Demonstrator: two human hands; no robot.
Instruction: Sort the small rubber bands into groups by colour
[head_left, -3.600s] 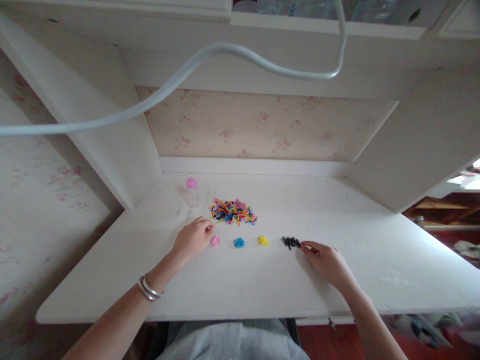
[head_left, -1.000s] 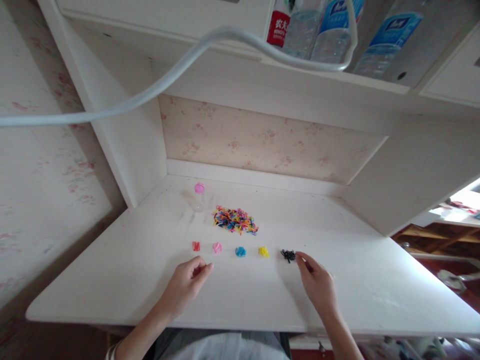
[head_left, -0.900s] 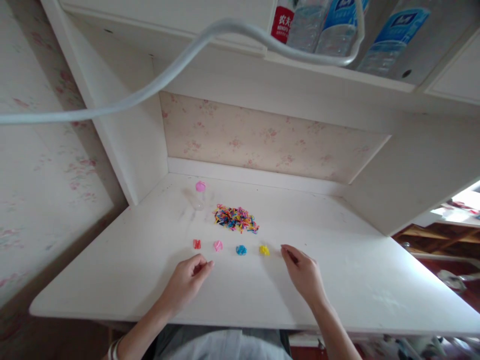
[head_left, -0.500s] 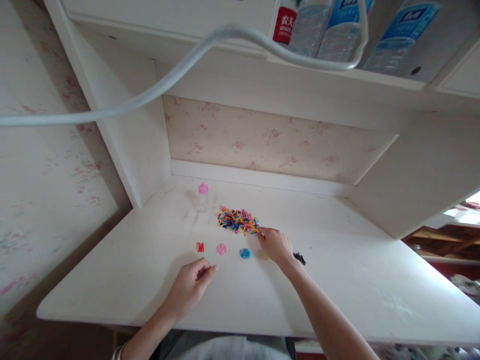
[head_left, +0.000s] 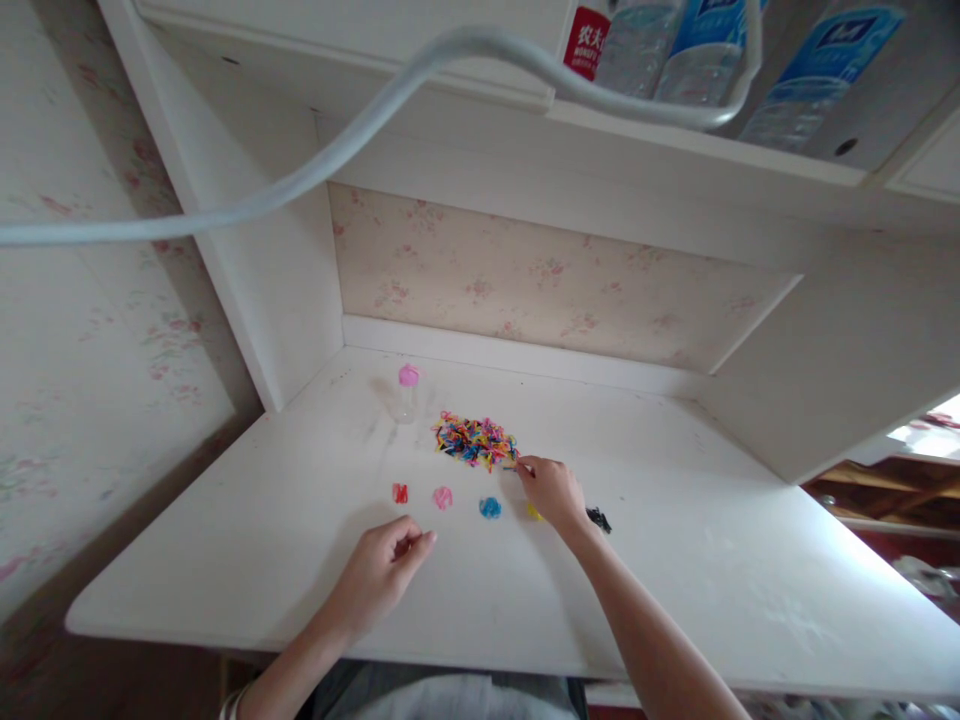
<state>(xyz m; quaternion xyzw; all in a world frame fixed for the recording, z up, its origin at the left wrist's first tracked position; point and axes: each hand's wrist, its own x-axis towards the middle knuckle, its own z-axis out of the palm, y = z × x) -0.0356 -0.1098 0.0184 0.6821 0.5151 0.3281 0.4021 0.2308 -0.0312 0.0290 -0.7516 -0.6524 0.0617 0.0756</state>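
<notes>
A heaped pile of small rubber bands (head_left: 474, 440) in mixed colours lies in the middle of the white desk. At its right edge my right hand (head_left: 551, 488) pinches with thumb and forefinger at a small dark band by the fingertips. Under and beside that hand sit a partly hidden yellow cluster (head_left: 534, 511) and a black cluster (head_left: 599, 519). Leftward in the same row are blue (head_left: 490, 508), pink (head_left: 443, 497) and red (head_left: 400, 493) clusters. My left hand (head_left: 386, 565) rests curled on the desk below the red and pink ones, with nothing visible in it.
A clear bottle with a pink cap (head_left: 408, 376) stands behind the row, left of the pile. A thick white cable (head_left: 330, 160) crosses the upper view. Water bottles (head_left: 705, 50) stand on the shelf above the white desk (head_left: 225, 560).
My right hand has stayed at the pile's right edge, its fingertips drawn slightly away, and a dark band now shows at them. The left hand has not moved. The view has tilted slightly.
</notes>
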